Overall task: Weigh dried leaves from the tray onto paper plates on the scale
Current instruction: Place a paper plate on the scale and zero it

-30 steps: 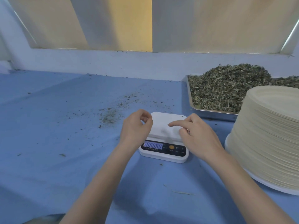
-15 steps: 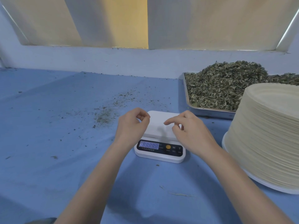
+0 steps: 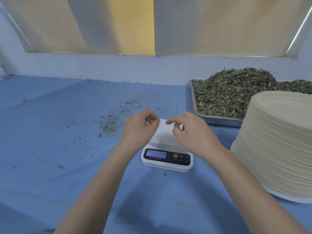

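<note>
The small white digital scale (image 3: 166, 154) is set mid-tabletop, its platform half hidden by the left hand (image 3: 139, 130) and right hand (image 3: 192, 134), both with fingers curled, holding nothing visible. The heaped dried green leaves (image 3: 233, 93) in the steel tray (image 3: 219, 121) and the stacked cream paper plates (image 3: 278, 142) are cut off at right.

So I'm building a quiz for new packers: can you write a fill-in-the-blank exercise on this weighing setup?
1. The scale sits on a ____ cloth.
2. The dried leaves are heaped in a metal ____.
3. The stack of paper plates stands to the ____ of the scale.
4. The number of plates on the scale is ____.

Missing words: blue; tray; right; zero
</note>
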The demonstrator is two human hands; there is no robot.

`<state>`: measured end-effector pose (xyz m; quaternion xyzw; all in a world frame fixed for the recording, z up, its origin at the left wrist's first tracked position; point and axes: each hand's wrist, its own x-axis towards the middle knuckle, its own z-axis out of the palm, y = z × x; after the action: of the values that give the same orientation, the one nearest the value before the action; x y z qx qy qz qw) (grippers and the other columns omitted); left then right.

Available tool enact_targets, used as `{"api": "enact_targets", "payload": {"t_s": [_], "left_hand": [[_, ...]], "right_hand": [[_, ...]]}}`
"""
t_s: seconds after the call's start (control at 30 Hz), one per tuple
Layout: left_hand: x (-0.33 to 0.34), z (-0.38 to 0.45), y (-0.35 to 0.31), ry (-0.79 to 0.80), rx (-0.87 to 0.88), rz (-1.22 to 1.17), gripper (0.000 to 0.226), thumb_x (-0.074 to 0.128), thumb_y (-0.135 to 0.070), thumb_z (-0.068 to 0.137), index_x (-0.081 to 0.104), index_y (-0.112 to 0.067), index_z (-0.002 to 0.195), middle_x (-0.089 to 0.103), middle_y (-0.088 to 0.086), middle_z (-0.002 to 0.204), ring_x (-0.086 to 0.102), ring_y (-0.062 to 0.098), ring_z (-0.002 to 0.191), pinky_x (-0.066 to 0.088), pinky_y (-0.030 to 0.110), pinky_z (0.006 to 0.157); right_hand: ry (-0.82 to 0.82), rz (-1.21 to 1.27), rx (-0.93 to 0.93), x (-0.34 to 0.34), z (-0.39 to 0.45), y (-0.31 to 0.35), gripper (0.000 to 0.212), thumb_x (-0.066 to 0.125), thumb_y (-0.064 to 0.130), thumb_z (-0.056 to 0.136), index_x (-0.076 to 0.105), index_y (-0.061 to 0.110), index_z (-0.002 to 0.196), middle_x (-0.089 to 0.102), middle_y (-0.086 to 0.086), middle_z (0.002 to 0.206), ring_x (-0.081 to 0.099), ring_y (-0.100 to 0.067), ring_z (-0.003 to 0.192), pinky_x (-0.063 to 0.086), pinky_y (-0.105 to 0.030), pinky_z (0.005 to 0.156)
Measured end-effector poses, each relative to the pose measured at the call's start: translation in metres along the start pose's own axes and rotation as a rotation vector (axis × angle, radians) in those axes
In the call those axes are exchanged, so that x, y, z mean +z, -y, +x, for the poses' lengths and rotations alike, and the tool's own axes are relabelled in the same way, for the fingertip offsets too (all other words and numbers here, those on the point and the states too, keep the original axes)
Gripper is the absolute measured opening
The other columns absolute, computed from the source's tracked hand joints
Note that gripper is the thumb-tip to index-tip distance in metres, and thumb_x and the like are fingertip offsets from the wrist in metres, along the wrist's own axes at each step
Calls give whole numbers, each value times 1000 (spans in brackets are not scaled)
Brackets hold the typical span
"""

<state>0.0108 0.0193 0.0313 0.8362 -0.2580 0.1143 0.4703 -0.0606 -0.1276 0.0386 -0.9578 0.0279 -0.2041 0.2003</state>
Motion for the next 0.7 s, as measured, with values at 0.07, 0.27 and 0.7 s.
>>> {"api": "enact_targets", "payload": {"t_s": [0.07, 0.27, 0.7], "left_hand": [[-2, -3, 0, 6, 6, -3, 12, 59, -20, 86, 65, -27, 78, 55, -22, 59, 49, -7, 56, 37, 6, 52], [-7, -14, -3, 27, -12, 4, 14, 58, -18, 86, 64, -28, 78, 56, -25, 61, 49, -7, 56, 37, 6, 53], [46, 34, -189, 198, 344, -156, 16, 54, -18, 83, 60, -32, 77, 60, -12, 66, 53, 0, 62, 42, 15, 60]], "right_hand": [[-4, -10, -5, 1, -3, 4, 32, 42, 23, 93, 63, 36, 114, 50, 9, 99, 53, -14, 100, 41, -31, 88], [17, -76, -56, 1, -9, 20, 34, 39, 23, 95, 61, 36, 118, 56, 5, 108, 53, -14, 103, 35, -28, 79], [-179, -500, 129, -185, -28, 0, 16, 45, 19, 86, 61, 18, 89, 53, -3, 81, 52, -26, 81, 35, -29, 61]]}}
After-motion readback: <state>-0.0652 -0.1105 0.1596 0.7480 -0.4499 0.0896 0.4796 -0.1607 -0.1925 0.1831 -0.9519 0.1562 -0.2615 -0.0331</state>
